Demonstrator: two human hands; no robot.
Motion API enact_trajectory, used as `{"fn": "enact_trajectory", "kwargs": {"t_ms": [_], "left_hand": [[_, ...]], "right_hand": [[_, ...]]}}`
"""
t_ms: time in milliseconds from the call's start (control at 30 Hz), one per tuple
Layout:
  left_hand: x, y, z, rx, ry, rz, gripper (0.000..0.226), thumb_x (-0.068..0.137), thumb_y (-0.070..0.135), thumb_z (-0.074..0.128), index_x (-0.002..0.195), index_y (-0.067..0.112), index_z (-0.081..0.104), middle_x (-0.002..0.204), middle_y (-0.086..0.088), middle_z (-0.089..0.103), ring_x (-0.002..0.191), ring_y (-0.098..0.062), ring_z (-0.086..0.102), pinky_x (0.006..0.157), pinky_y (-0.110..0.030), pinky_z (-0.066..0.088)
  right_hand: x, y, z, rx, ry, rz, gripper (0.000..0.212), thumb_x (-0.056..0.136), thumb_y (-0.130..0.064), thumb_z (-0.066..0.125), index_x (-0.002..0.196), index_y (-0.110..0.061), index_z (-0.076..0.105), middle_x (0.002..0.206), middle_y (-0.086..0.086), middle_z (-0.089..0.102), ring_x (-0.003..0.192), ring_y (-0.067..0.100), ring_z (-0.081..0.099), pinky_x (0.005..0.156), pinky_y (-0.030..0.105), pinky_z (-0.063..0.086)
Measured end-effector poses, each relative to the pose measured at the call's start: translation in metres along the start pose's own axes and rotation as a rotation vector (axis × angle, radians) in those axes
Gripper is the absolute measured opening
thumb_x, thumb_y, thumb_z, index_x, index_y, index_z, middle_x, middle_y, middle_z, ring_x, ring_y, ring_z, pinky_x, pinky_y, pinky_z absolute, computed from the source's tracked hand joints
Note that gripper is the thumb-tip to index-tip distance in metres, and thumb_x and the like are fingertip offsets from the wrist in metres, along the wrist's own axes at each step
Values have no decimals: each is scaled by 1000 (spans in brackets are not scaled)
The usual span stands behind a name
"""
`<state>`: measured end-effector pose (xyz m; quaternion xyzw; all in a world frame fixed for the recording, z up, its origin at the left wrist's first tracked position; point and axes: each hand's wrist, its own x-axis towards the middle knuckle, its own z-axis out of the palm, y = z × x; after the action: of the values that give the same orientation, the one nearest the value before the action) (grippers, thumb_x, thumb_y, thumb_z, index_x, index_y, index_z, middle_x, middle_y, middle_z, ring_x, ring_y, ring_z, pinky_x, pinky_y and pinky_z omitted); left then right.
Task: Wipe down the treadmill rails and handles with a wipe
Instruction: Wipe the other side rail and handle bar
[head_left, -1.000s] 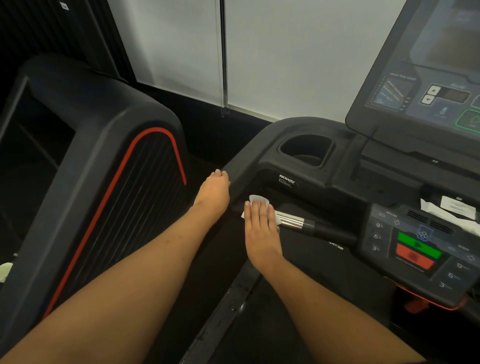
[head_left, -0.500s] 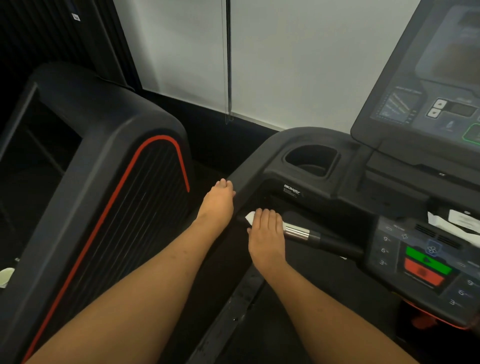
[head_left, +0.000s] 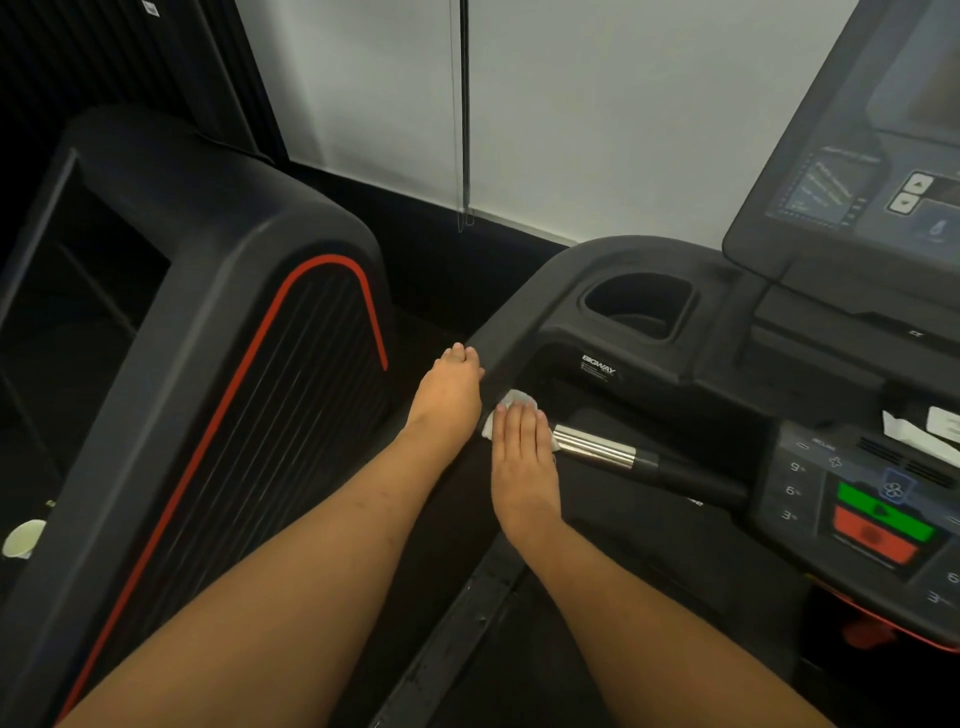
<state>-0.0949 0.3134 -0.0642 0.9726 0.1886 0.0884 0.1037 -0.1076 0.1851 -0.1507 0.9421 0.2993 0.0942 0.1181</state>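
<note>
While wiping: the person works at the left end of the treadmill's front handlebar.
Right hand (head_left: 522, 457): lies flat, fingers straight and together, palm pressing the wipe (head_left: 511, 402) down onto the handlebar (head_left: 597, 448); a flat palm likely spreads pressure over more of the bar.
Wipe: white, crumpled, peeking out past the fingertips and the hand's left edge, where the bar meets the side rail (head_left: 506, 343).
Left hand (head_left: 447, 395): rests against the side rail, fingers curled onto its outer edge, holding nothing else; probably a brace.
Chrome sensor section: bare, just right of the hand, seemingly next.
Console (head_left: 852, 519): farther right, untouched.
</note>
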Motion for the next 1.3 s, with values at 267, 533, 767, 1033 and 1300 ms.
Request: {"fn": "enact_trajectory", "kwargs": {"t_ms": [267, 533, 767, 1033, 1300], "left_hand": [[-1, -2, 2, 14, 20, 12, 51, 106, 18, 47, 154, 7, 33, 160, -12, 36, 148, -21, 36, 120, -32, 34], [0, -5, 1, 46, -14, 46, 52, 106, 15, 47, 155, 7, 32, 159, -11, 36, 147, -20, 37, 120, -31, 33], [-2, -5, -7, 29, -31, 33, 43, 109, 22, 40, 149, 8, 42, 155, -11, 44, 137, -23, 51, 109, -33, 45], [-26, -21, -43, -125, -74, 22, 36, 106, 26, 46, 137, 12, 58, 137, -8, 62, 124, -27, 60, 104, -43, 50], [-109, -104, -73, -190, -80, -244, 36, 106, 36, 45, 130, 23, 67, 124, 2, 71, 111, -18, 66, 95, -36, 53]], "right_hand": [[21, 2, -21, 116, -77, 43, 70, 95, -24, 55, 149, 4, 22, 142, 25, 41, 132, 39, 40, 118, 50, 26], [20, 3, -14, -55, -62, -22, 75, 89, -23, 63, 146, 7, 24, 134, 26, 42, 123, 41, 45, 113, 50, 31], [34, 27, -24, 289, -14, -87, 38, 99, -20, 51, 135, -7, 48, 125, 11, 60, 114, 26, 57, 103, 39, 41], [24, 53, -67, 854, -38, 168, 44, 98, -5, 50, 139, -18, 54, 125, 13, 63, 114, 31, 60, 94, 37, 47], [25, 0, -116, 710, 286, -92, 56, 99, -2, 49, 150, -25, 44, 157, 4, 41, 151, 26, 23, 122, 45, 22]]}}
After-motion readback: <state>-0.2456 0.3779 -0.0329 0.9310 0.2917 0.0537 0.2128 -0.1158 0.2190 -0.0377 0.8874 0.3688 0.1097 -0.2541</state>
